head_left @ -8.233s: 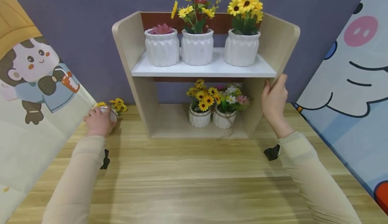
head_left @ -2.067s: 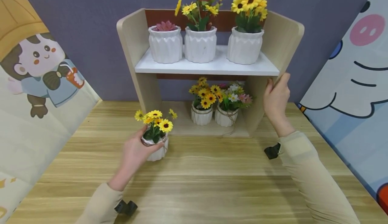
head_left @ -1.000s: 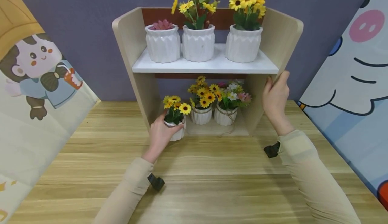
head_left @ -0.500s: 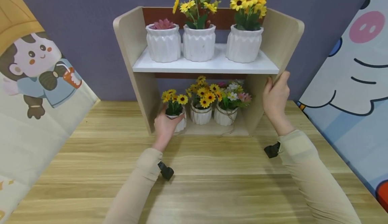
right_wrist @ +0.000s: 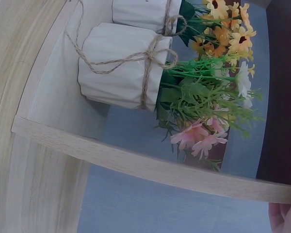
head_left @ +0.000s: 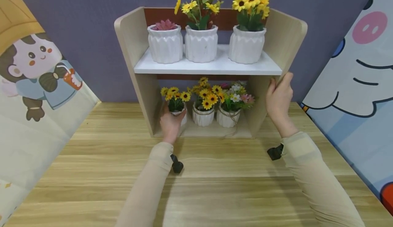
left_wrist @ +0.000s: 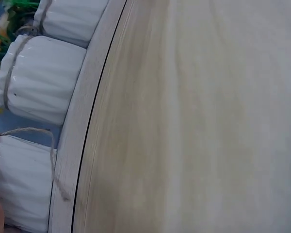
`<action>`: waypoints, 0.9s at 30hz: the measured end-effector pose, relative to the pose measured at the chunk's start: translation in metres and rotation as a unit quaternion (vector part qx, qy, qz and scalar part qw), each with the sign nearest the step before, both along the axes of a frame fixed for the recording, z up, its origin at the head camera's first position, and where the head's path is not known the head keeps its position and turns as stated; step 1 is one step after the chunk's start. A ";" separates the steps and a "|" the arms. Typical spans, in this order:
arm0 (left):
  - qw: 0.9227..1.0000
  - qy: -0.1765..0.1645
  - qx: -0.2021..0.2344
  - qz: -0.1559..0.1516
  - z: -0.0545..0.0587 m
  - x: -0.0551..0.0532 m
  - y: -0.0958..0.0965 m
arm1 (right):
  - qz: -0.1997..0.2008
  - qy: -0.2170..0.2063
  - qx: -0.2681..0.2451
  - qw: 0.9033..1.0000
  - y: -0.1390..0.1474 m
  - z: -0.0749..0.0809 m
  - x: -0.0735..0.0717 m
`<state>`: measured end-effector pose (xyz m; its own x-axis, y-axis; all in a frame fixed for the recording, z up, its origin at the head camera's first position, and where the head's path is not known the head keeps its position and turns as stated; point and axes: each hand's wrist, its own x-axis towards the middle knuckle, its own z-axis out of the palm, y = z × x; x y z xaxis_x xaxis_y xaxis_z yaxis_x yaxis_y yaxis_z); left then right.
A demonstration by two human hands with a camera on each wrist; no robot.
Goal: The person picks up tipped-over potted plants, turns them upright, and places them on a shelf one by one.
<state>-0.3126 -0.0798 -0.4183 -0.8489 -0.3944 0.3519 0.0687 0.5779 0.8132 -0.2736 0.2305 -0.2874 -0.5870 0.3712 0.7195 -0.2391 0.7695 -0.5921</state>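
My left hand (head_left: 170,124) grips a white ribbed flowerpot (head_left: 184,118) holding yellow artificial sunflowers (head_left: 175,96). This pot is at the left end of the rack's lower level. In the left wrist view, fingertips show at the left edge against the pot (left_wrist: 22,179), and a loose twine end trails from it. Beside it stand another sunflower pot (head_left: 203,117) and a pot with white and pink flowers (head_left: 228,117), both tied with twine. On the far right, my right hand (head_left: 279,100) grips the side panel of the wooden rack (head_left: 288,46); some of its fingers are hidden.
Three larger white pots stand on the upper board (head_left: 208,68): a pink succulent (head_left: 165,46), mixed flowers (head_left: 201,46) and tall sunflowers (head_left: 247,46). The rack stands on a wood-grain table (head_left: 215,186), against a grey-purple wall (head_left: 86,32). Cartoon panels flank both sides.
From the table's far left, my left hand has carried the sunflower pot across and into the left end of the lower level. The right hand has stayed on the side panel.
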 end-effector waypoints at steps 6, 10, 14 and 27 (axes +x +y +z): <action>1.000 0.009 0.005 0.022 -0.002 -0.006 0.005 | 0.001 -0.001 -0.002 1.000 -0.002 0.000 0.000; 0.999 0.005 0.012 0.034 0.000 -0.009 0.010 | -0.004 0.011 -0.001 1.000 -0.003 0.000 0.000; 0.999 0.001 0.015 0.044 0.001 -0.010 0.014 | -0.005 0.008 -0.005 1.000 -0.003 0.001 0.000; 0.999 0.001 0.008 0.050 -0.002 -0.013 0.016 | -0.002 -0.007 -0.010 1.000 -0.001 0.001 0.001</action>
<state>-0.3257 -0.0634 -0.4202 -0.8045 -0.4831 0.3455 0.0121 0.5682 0.8228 -0.2728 0.2293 -0.2864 -0.5957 0.3868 0.7039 -0.2280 0.7589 -0.6100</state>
